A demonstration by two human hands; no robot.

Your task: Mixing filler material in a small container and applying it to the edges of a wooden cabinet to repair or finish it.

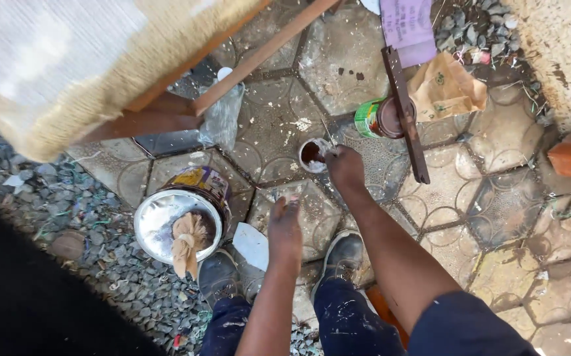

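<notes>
Right hand (345,166) clenched on thin brush, dipped in small round brown-filled cup (312,155); left hand (285,224) released, nothing held. Brush best wiped on rim.

My right hand (345,168) dips a brush into a small cup (313,155) on the paving; my left hand (285,227) hangs loose, holding nothing.

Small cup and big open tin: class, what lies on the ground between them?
Head view: only bare patterned paving separates the small cup from the big tin; nothing stands between.

Bright daylight, soft shadows on the paving (496,198), glare inside the open tin (160,221), upper-left corner blurred and overexposed.
</notes>
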